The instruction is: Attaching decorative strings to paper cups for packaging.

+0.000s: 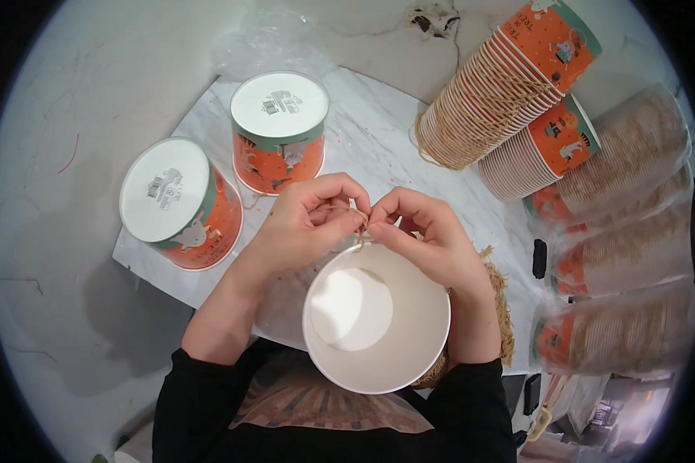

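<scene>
A white-lined paper bucket (417,316) stands close in front of me, its mouth facing up. Over its far rim, my left hand (309,224) and my right hand (425,235) meet fingertip to fingertip. Both are closed in a pinch on a thin tan twine (361,241), which hangs down at the rim. The exact form of the twine between the fingers is hidden. Part of a bundle of tan straw-like strands (500,309) shows behind my right forearm, beside the bucket.
Two orange-and-green buckets, one nearer (166,193) and one farther (279,108), sit upside down at the left. A tall stack of nested buckets (490,96) draped with twine lies at the far right. Several wrapped stacks (625,258) line the right edge near a small black object (540,258).
</scene>
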`<state>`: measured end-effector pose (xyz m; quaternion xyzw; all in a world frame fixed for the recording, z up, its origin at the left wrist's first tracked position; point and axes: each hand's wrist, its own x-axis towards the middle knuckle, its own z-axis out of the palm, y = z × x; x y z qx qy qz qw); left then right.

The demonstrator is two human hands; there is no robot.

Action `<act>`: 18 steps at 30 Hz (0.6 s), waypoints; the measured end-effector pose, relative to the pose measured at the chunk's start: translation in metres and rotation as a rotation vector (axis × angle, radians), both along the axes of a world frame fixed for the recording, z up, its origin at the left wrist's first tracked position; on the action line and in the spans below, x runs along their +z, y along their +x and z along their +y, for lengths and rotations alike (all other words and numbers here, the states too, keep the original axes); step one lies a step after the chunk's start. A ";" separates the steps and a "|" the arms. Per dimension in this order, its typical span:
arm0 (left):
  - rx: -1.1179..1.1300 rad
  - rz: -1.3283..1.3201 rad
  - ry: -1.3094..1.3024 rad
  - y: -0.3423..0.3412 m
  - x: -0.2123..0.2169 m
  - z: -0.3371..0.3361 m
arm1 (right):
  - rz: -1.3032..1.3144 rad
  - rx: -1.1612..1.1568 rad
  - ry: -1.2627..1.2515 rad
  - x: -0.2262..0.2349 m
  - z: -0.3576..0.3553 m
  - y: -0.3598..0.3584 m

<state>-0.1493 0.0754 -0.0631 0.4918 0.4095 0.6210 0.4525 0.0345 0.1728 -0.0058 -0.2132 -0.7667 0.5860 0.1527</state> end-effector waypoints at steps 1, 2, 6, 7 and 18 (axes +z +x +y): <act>-0.004 0.001 -0.002 0.002 0.001 0.001 | 0.009 -0.010 -0.028 -0.001 0.000 0.000; 0.023 -0.033 0.019 0.004 0.002 0.002 | 0.018 -0.019 -0.056 -0.002 0.001 0.000; 0.129 0.033 0.015 0.007 0.001 0.005 | -0.013 -0.022 -0.136 -0.003 0.004 0.005; 0.130 0.034 0.015 0.006 0.002 0.004 | -0.031 -0.014 -0.137 -0.002 0.004 0.005; -0.123 -0.086 -0.087 -0.003 0.000 0.004 | 0.084 -0.070 -0.264 -0.003 0.005 0.002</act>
